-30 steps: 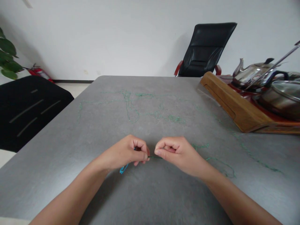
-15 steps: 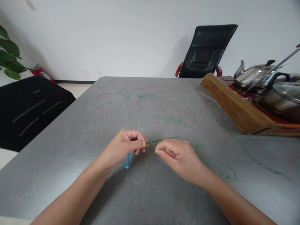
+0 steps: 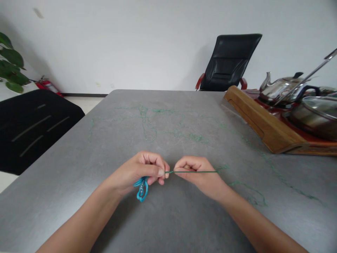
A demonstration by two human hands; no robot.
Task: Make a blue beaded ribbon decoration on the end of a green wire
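My left hand pinches one end of a thin, straight dark green wire stem. The stem points right, level, and has a twisted, thicker bit close to my left fingertips. Blue loops with small silvery beads, like a flower or butterfly ornament, hang below the left palm; where they join the stem is hidden. My right hand is closed in a pinch just right of the left fingertips, with the stem passing in front of its fingers. What lies between its finger and thumb is too small to make out.
Tangled green thread is strewn over the grey table, some near my right wrist. A wooden tea tray bears a steel kettle and a lidded pot. Black chairs stand behind and left.
My right hand has shifted closer to my left hand. The stem has swung from behind the right fingers to in front of them, and more of the blue ornament shows.
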